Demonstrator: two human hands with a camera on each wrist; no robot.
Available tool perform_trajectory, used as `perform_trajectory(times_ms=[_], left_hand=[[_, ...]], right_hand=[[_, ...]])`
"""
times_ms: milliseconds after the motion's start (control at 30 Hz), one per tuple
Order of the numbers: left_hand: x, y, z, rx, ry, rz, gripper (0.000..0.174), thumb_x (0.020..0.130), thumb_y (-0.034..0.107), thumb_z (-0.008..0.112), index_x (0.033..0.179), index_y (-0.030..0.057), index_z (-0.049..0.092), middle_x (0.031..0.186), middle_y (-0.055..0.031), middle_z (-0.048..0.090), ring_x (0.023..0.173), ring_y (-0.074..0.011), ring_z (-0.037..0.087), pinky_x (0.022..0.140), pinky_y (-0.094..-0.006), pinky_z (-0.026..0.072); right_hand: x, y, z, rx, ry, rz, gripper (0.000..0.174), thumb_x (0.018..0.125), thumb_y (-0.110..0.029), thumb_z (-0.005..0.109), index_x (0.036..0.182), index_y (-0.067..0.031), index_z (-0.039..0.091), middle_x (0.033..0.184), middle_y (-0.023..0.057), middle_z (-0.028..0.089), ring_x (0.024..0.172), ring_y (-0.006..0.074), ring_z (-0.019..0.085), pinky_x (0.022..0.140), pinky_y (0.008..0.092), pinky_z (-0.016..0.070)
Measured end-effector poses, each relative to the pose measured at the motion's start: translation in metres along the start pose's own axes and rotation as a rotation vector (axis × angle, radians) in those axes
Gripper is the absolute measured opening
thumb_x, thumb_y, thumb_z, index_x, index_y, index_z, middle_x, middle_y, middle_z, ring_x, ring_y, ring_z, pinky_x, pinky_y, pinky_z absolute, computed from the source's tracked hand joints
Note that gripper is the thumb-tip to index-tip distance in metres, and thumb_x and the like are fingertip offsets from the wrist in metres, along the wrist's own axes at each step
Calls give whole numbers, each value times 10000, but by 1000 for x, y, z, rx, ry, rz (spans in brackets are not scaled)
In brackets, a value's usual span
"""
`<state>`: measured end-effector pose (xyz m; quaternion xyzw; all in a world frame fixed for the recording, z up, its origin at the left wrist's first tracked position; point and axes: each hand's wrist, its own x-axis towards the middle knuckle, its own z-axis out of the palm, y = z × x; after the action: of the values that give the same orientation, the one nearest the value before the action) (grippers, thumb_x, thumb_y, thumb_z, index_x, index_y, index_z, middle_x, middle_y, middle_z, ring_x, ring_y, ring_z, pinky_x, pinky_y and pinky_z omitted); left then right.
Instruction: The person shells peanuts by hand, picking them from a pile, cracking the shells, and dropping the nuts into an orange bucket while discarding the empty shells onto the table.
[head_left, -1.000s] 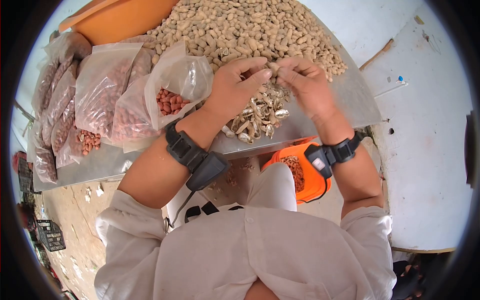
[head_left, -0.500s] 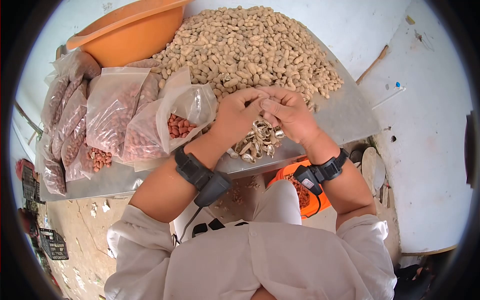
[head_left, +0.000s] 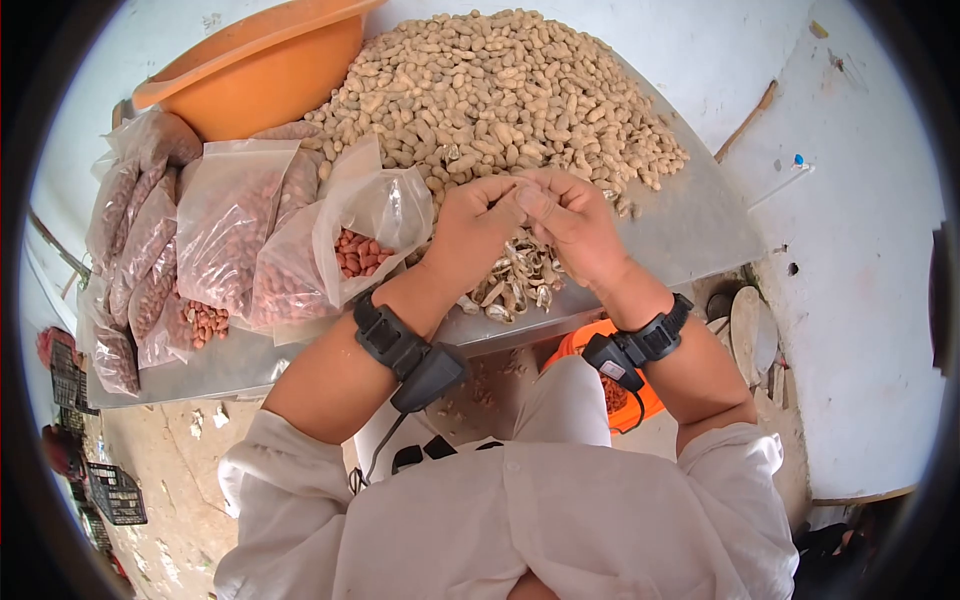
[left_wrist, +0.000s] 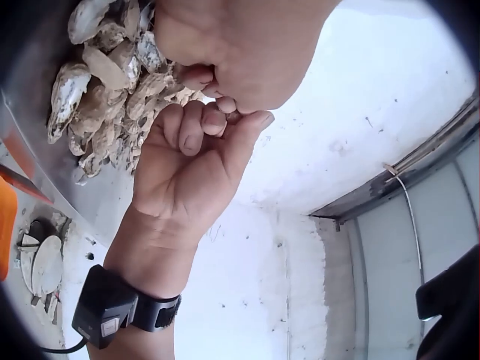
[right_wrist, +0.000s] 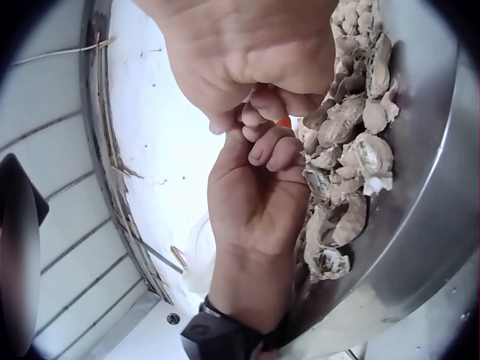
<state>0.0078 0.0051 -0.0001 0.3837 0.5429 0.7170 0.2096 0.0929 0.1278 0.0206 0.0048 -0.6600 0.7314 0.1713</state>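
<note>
Both hands meet fingertip to fingertip over a small pile of broken peanut shells at the table's near edge. My left hand has its fingers curled in, thumb against the right hand's. The right hand pinches likewise, its curled fingers showing in the left wrist view. The peanut between the fingertips is hidden by the thumbs and knuckles. Behind the hands rises a large heap of unshelled peanuts. Left of them stands an open clear bag with red peanut kernels inside.
Several filled bags lie on the metal table, and an orange basin stands at the back left. Below the table edge, an orange container holds reddish bits. A white wall bounds the right side.
A second ago a peanut pod showed between the fingertips; now the hands have closed together and hide it. The head view has shifted, with the hands appearing lower. Little differs from half a second ago.
</note>
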Motion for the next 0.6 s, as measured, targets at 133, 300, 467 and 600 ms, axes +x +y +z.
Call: perform_trajectory(times_ms=[133, 300, 467, 600], left_hand=[[-1, 6, 7, -251, 48, -21, 224, 921, 195, 539, 968, -9, 618, 704, 31, 512, 581, -44, 404, 525, -191, 335], [-1, -2, 2, -175, 77, 35, 234, 923, 178, 527, 938, -30, 633, 782, -1, 587, 698, -52, 498, 606, -199, 424], [-3, 4, 6, -144, 115, 39, 235, 922, 166, 529, 974, -37, 634, 770, 14, 588, 703, -44, 500, 631, -199, 434], [1, 4, 2, 175, 132, 190, 261, 904, 147, 552, 1098, -20, 605, 879, -18, 616, 750, -83, 546, 682, -215, 454]], right_hand=[[-1, 6, 13, -55, 101, -153, 198, 937, -137, 492, 1044, 0, 589, 767, -5, 576, 639, 55, 484, 555, 202, 407], [4, 17, 32, -271, 302, -324, 212, 951, -135, 434, 1010, 12, 575, 739, 22, 569, 649, 82, 513, 580, 233, 442], [15, 17, 37, -145, 414, -207, 233, 951, -164, 406, 926, 7, 562, 709, 40, 553, 584, 97, 502, 509, 244, 419], [13, 1, 43, 388, 388, 64, 247, 960, -220, 389, 841, -46, 518, 658, 18, 484, 514, 104, 427, 440, 242, 352]])
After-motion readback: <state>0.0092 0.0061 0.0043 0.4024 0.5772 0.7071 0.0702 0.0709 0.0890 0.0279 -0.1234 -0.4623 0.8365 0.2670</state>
